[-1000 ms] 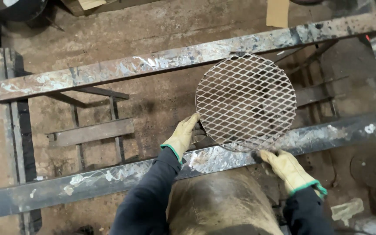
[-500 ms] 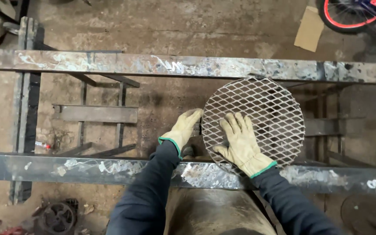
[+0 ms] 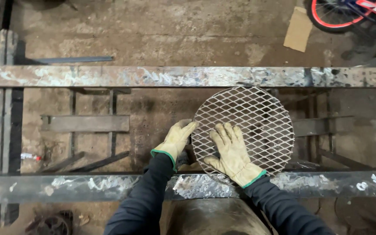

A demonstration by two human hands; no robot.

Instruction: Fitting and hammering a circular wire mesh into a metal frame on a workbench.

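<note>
The round mesh disc (image 3: 243,129) is lying across the two steel rails (image 3: 183,76) — the right hand (image 3: 231,150) pressing flat, fingers spread, the left hand (image 3: 177,139) steadying its edge, best kept level and centred.

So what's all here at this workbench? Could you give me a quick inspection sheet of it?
Surface: two long paint-spattered steel rails, far one and near one, over a dirty concrete floor.
Job's things: round expanded-metal mesh disc, spanning the gap between the rails.
Clutter: cardboard scrap; flat steel bar in the frame below; small wheel-like part on the floor.
Grippers: left hand, gloved, at the disc's left edge; right hand, gloved, spread flat on the mesh.
Cables: nothing seen.
Surroundings: red bicycle wheel at the top right; rounded metal body below the near rail.
</note>
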